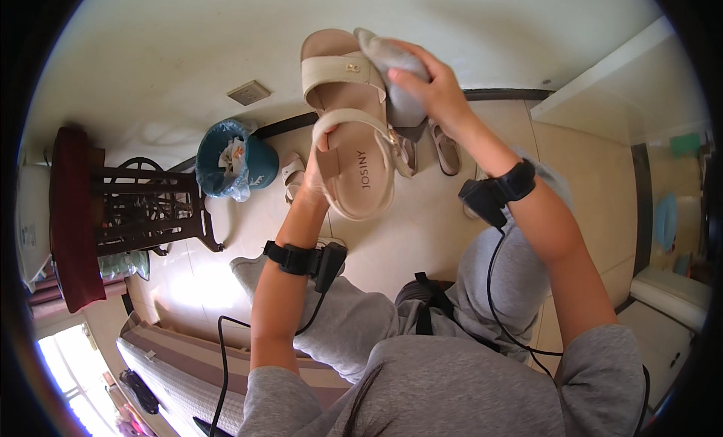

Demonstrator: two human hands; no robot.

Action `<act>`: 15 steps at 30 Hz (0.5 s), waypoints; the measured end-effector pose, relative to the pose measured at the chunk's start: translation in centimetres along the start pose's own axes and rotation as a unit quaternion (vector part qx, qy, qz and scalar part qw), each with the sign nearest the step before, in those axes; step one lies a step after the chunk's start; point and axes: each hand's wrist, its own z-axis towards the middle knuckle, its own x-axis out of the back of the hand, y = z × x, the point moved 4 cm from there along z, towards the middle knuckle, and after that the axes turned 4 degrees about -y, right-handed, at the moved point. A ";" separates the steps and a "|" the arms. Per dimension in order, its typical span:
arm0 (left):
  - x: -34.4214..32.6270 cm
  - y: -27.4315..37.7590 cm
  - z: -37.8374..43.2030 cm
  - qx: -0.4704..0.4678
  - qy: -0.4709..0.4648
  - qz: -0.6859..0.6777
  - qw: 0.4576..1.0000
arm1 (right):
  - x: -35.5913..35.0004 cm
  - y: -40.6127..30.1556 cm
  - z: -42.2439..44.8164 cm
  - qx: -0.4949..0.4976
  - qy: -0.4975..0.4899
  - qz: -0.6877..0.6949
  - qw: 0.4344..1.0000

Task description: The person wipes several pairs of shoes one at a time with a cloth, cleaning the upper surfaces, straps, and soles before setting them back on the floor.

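A beige two-strap sandal (pixel 361 138) is held up before me, its insole facing me and its toe end towards the wall. The front strap carries a small gold-coloured ornament, and the insole bears printed writing. My left hand (pixel 315 180) grips the sandal near the heel; part of the hand is hidden behind the sole and the ankle strap. In my right hand (pixel 438 90) is a bunched grey cloth (pixel 405 101), pressed against the sandal's side near the toe.
A blue-green waste bin (pixel 262 160) with a plastic liner stands by the wall, below a wall socket (pixel 248 92). More footwear lies on the tiled floor, including a sandal (pixel 292 177) and a slip-on shoe (pixel 445 149). At left are a dark treadle stand (pixel 152 194) and a bed (pixel 186 352).
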 end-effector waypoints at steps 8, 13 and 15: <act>4.0 2.8 0.2 -0.077 -0.019 -0.078 0.994 | -2.9 0.9 -3.7 -0.030 -0.142 -0.070 0.987; 5.8 4.0 0.2 -0.122 -0.098 -0.132 0.979 | -2.3 0.0 -3.0 -0.021 -0.119 -0.080 0.989; 5.4 3.2 0.8 -0.115 -0.090 -0.120 0.982 | -0.6 0.0 -1.5 -0.033 -0.009 0.028 0.999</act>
